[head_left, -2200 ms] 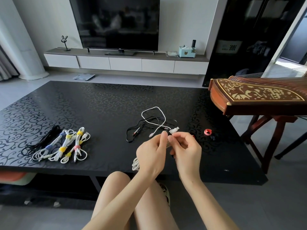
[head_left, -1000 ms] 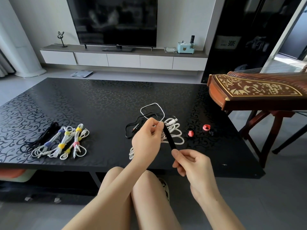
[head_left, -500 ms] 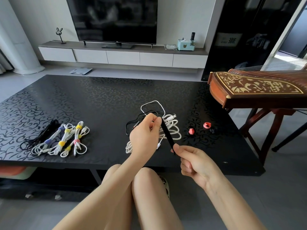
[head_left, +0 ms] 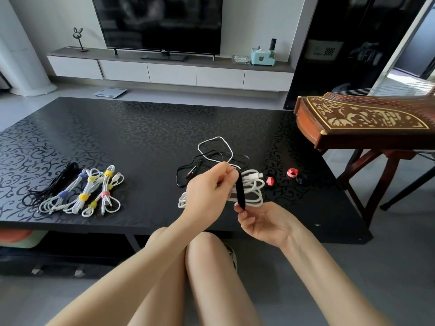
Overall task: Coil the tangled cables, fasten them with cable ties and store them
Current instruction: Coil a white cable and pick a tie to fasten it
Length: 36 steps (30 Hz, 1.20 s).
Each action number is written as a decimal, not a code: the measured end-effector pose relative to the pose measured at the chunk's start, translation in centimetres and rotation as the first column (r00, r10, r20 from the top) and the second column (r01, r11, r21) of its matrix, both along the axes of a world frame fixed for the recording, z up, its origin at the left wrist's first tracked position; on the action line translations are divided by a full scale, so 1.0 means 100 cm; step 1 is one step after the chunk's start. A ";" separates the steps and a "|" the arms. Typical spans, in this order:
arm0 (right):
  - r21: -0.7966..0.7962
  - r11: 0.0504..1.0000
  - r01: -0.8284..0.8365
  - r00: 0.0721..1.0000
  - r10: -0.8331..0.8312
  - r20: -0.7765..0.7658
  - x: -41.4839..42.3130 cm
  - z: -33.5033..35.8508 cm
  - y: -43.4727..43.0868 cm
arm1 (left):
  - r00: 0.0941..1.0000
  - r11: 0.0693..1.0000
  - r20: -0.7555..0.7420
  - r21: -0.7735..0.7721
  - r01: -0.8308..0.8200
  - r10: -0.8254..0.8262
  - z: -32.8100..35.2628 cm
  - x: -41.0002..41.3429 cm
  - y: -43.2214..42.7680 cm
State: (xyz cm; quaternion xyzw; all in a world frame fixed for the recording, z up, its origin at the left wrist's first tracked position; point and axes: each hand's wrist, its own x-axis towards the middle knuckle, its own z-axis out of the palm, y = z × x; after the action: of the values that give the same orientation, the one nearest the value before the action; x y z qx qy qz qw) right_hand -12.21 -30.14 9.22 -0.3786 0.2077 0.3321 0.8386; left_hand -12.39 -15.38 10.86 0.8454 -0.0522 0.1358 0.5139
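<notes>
Several finished bundles lie at the left of the black scroll-patterned worktop (head_left: pixel 146 128): one coiled black cable (head_left: pixel 50 184) and, just beside it, a row of white coiled cables bound with blue, yellow and pink ties (head_left: pixel 87 194). Toward the middle, a loose tangle of thin black and white cable (head_left: pixel 211 154) rests unsorted. In front of it the left hand (head_left: pixel 207 194) is up off the worktop, its fingers (head_left: pixel 224 175) curled round the waist of a white coiled cable (head_left: pixel 253 191) and pinching the upper end of a long black strap tie (head_left: pixel 240 191) against it. The tie runs down across the coil to the right hand (head_left: pixel 263 223), palm up, whose thumb and forefinger pinch the lower end while the other fingers (head_left: pixel 247 220) curl loosely. Further right sit two pink rolled ties (head_left: pixel 292 172) and a small black rolled tie (head_left: pixel 300 178), then a carved red-brown wooden zither on a stand (head_left: pixel 364 123).

The step in hand looks like wrapping the tie round the coil. Trouble would likely come from the grip: the loops are held at one spot only, so if the left fingers ease while the strap passes behind, the coil could spring open and droop onto the tangle. A slack pull from the right would leave a loose wrap that slides off
</notes>
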 end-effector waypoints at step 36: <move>-0.530 0.368 0.764 -0.011 0.829 0.559 0.001 0.048 0.013 | 0.739 0.928 -0.609 -0.367 0.060 -0.289 -0.003 -0.007 0.005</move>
State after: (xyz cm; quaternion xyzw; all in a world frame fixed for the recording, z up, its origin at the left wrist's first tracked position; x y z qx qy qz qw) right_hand -12.12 -28.80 13.99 -0.8747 -0.3354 -0.2124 0.2781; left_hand -13.08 -14.90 10.52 0.7343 0.0731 -0.2104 0.6413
